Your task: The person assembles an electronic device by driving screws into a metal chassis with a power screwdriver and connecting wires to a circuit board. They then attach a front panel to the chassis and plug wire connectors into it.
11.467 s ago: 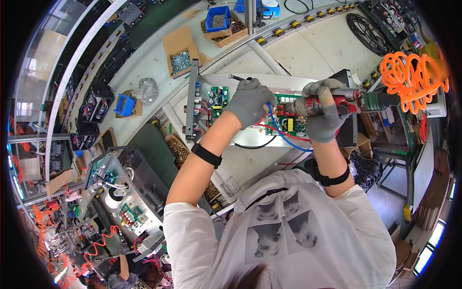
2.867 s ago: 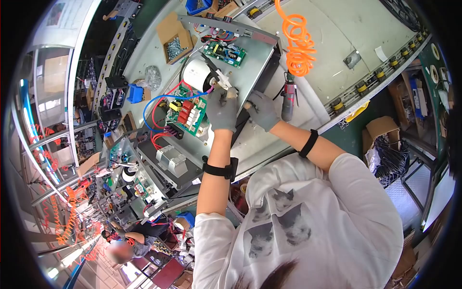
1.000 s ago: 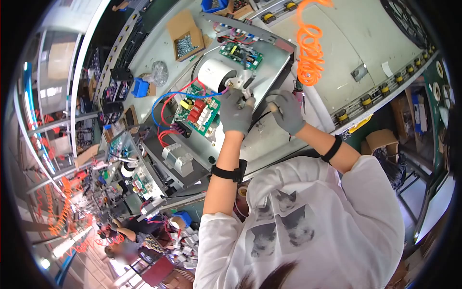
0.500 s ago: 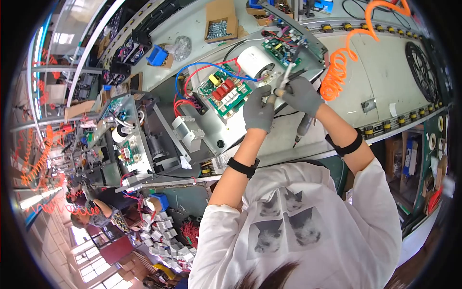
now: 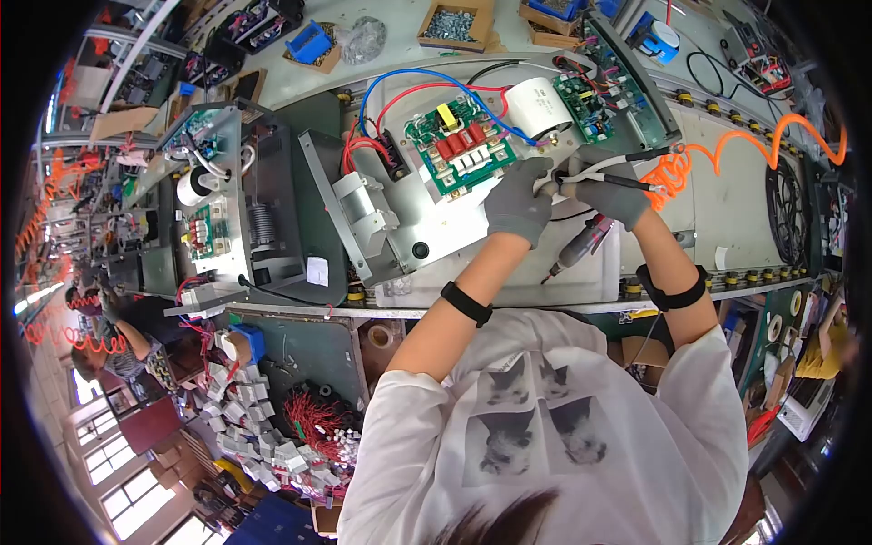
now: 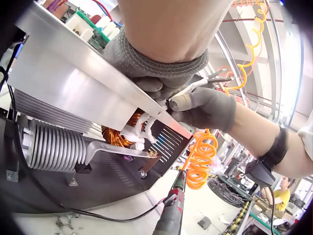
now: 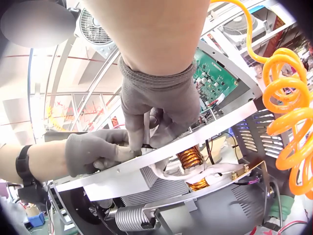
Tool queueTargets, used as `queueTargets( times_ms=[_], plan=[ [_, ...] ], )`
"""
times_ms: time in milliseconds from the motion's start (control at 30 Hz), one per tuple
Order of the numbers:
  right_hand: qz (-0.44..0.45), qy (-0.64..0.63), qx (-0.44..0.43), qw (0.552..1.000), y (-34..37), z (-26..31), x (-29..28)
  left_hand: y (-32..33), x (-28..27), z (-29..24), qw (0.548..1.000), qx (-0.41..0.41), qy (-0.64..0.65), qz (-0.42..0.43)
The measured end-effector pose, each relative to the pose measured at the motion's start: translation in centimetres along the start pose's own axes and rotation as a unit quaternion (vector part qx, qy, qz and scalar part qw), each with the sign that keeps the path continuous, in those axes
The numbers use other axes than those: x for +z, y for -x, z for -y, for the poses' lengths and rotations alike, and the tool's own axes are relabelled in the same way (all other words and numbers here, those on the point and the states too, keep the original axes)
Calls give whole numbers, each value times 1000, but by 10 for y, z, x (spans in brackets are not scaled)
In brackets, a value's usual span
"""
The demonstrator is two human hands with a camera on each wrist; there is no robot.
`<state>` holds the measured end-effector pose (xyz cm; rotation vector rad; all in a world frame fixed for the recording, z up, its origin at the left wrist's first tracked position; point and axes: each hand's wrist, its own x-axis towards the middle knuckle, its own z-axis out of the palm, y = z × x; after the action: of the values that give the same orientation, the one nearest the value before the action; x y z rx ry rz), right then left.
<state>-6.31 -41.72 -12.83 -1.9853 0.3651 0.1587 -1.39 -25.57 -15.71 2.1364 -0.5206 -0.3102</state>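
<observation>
Both gloved hands meet at the near edge of an open metal chassis (image 5: 436, 238). My left hand (image 5: 520, 202) grips white-sleeved cables (image 5: 610, 164) where they come up at that edge. From the other side, my right hand (image 5: 610, 198) pinches the same cables, thumb and fingers curled around them beside a small black piece. Their dark ends stick out to the right. On the chassis are a green circuit board (image 5: 461, 150), a white cylinder (image 5: 539, 106) and a second board (image 5: 595, 104). Below the panel, the left wrist view shows a copper coil (image 6: 117, 137) with white leads.
A red and grey power driver (image 5: 579, 245) lies near my right hand, with a coiled orange hose (image 5: 670, 173) close by. Another chassis (image 5: 213, 200) stands to the left. Behind are a box of screws (image 5: 454, 25) and a blue bin (image 5: 309, 42).
The driver, in my right hand in the earliest frame, now lies on the bench. My right hand has joined my left at the cables, and the head view has swung left.
</observation>
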Motion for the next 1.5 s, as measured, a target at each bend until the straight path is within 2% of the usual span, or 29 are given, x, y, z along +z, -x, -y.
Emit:
queueTargets(
  times_ms=[133, 233, 367, 500, 533, 633, 700, 733, 767, 833, 867, 967, 1000, 1033, 1100, 1133, 1167, 1233, 1267, 1300, 1367, 1400, 1433, 1500],
  plan=[
    [-35, 72, 17, 997, -6, 5, 7, 1, 5, 1, 1000, 4, -12, -17],
    [-56, 78, 33, 995, -6, 20, 12, -2, 2, 1, 1000, 17, -15, -14],
    [-41, 107, 35, 993, -11, 20, 12, -5, -1, 7, 999, 13, -8, 32],
    [-2, 121, 13, 993, -9, 18, 5, -9, -3, 3, 999, 3, -7, 43],
    [1, 124, 15, 992, -8, 16, 5, -10, -5, -2, 998, -20, -25, 50],
    [-25, 136, -5, 990, -9, 7, 6, -15, -7, -11, 994, -53, -67, 70],
    [-46, 185, -48, 981, -12, 4, 8, -16, -9, -16, 990, -79, -95, 67],
    [-57, 150, -89, 983, -15, -4, 11, -17, -9, -17, 989, -87, -95, 69],
    [-56, 150, -87, 983, -19, -9, 12, -18, -9, -18, 989, -89, -95, 71],
    [-107, 260, -113, 953, -23, -11, 20, -21, -10, -23, 983, -119, -102, 99],
    [-70, 330, -12, 941, -15, 15, 19, -21, -12, -25, 981, -128, -97, 110],
    [-34, 321, -47, 945, -17, 3, 7, -20, -10, -21, 984, -100, -109, 97],
    [-5, 238, -21, 971, -13, 2, 5, -20, -9, -20, 982, -95, -128, 102],
    [-6, 240, -21, 971, -15, -10, 1, -21, -11, -22, 982, -94, -126, 100],
    [42, 359, -146, 921, -21, -46, -8, -22, -14, -26, 978, -92, -147, 118],
    [59, 387, -80, 917, -10, -11, -8, -22, -13, -27, 980, -89, -142, 109],
    [58, 387, -80, 917, -10, 1, -7, -22, -13, -27, 980, -89, -141, 109],
    [85, 433, 1, 897, -8, 10, -7, -23, -12, -24, 981, -108, -118, 110],
    [80, 484, -79, 868, -22, -36, -8, -23, -12, -24, 981, -107, -119, 114],
    [78, 483, -75, 869, -24, -47, -5, -23, -12, -23, 981, -101, -121, 110],
    [-1, 428, -225, 876, -20, -44, 1, -24, -10, -20, 982, -94, -123, 112],
    [-12, 472, -169, 865, -9, -33, 3, -26, -10, -18, 979, -86, -129, 130],
    [-13, 471, -166, 866, -3, -23, 8, -27, -9, -16, 977, -77, -136, 145],
    [-74, 413, -146, 896, 2, -11, 12, -29, -7, -12, 979, -58, -139, 139]
  ],
)
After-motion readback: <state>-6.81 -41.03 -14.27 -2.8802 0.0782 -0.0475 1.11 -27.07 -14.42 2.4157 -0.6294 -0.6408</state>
